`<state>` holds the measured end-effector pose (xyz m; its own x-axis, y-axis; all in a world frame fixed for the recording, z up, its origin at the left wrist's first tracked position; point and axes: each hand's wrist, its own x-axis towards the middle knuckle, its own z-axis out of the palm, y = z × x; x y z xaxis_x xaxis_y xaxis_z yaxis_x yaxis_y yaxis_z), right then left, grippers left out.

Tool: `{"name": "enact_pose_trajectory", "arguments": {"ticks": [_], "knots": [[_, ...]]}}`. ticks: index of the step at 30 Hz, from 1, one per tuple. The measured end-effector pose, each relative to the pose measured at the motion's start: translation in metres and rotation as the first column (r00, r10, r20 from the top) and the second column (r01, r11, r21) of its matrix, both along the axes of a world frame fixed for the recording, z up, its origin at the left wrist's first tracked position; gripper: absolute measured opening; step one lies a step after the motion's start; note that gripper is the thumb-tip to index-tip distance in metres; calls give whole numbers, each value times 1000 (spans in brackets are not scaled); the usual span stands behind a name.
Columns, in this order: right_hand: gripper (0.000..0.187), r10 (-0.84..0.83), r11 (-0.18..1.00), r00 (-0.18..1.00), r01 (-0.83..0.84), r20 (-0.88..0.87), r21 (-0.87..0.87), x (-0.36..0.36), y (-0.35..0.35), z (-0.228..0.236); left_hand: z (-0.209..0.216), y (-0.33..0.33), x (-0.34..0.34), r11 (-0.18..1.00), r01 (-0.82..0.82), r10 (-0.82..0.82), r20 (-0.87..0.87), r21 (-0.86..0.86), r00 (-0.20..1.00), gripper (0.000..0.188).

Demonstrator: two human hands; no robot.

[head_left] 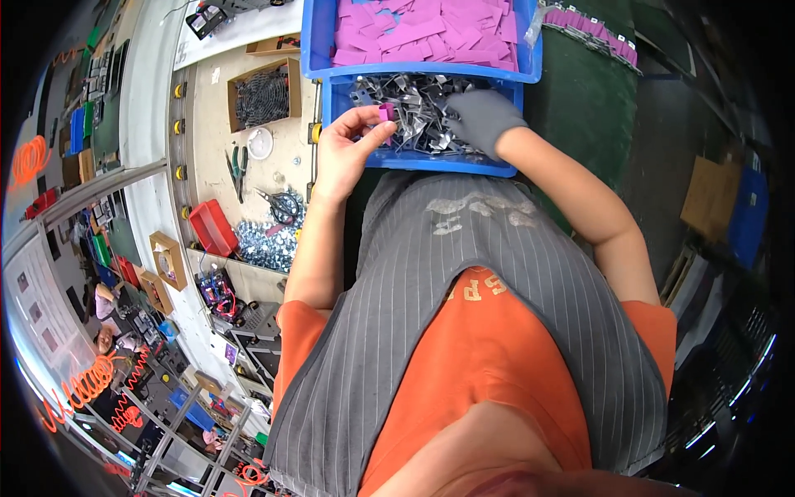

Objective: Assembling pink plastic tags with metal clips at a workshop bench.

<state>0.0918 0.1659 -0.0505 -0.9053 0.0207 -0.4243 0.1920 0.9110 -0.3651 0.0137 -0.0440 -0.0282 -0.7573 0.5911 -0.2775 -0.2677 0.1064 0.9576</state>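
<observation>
Holding a small purple piece (386, 111) above the lower blue bin (447, 164)

I am watching from a distance through the head camera, and I take the lower blue bin as my landmark. Well to its left, an orange coiled hose (31, 159) hangs. Nearer its left side is a pale worktop with a red tray (214, 228), green-handled pliers (238, 170), a heap of small silvery pieces (255, 246), an open cardboard box (295, 87) of dark parts, a white round object (260, 144) and dark-handled scissors (281, 207).

At the bin's left end I see the bare left hand (348, 149), thumb and fingertips closed in a pinch on the purple piece, over the bent metal parts (414, 116) that fill the bin. Just beyond the bin is the upper blue bin (422, 69), holding a layer of flat purple strips (422, 33).

Toward the lower bin's right end, the right hand (484, 123), in a gray glove, reaches among the metal parts with fingers partly bent; its fingertips are hidden, so I cannot tell whether it grips anything. Beyond the bin's right side, a row of purple-and-silver parts (588, 33) lies on a dark green surface (571, 157).
</observation>
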Motion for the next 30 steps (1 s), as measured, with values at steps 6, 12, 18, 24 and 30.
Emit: {"name": "enact_pose_trajectory", "arguments": {"ticks": [6,12,18,24,30], "knots": [[23,-88,711,981,184,173,-679,48,38,92,18,8,6,969,60,-126,-272,-239,954,27],[19,-320,229,912,339,258,-913,71,45,113,28,29,8,963,98,-250,-708,-249,661,29],[21,-333,15,879,365,340,-931,72,50,99,41,45,10,941,152,-328,-717,-301,615,27],[22,-317,20,845,460,430,-888,65,54,82,43,56,10,877,364,-454,-792,-315,408,21],[26,-316,430,947,203,64,-880,57,55,73,46,71,17,795,469,-552,-779,-384,298,14]]}}
